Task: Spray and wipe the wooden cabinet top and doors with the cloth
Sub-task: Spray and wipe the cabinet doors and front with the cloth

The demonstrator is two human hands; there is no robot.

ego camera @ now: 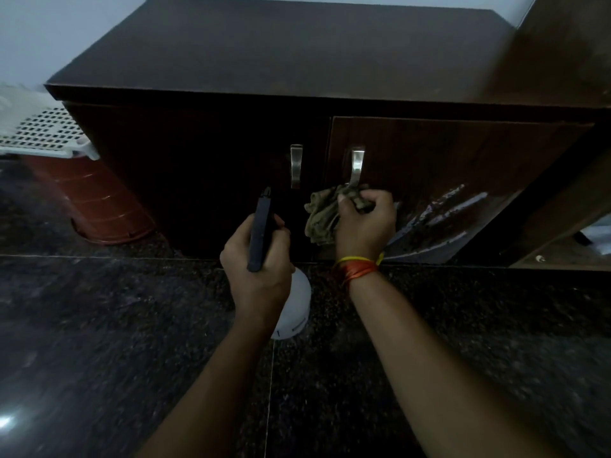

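Cloth (pixel 325 214) bunched in right hand (pixel 365 223), fingers clenched, pressed to right door (pixel 463 160) for wiping; left hand (pixel 256 266) grips spray bottle (pixel 291 305), nozzle aimed at doors.

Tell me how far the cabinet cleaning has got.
Done: can't confirm any part; the cabinet top shows no wet marks. In hand: the right hand presses the cloth to the right door, which carries wet streaks; the left hand holds the spray bottle. Left: those streaks, and the left door, which looks dry.
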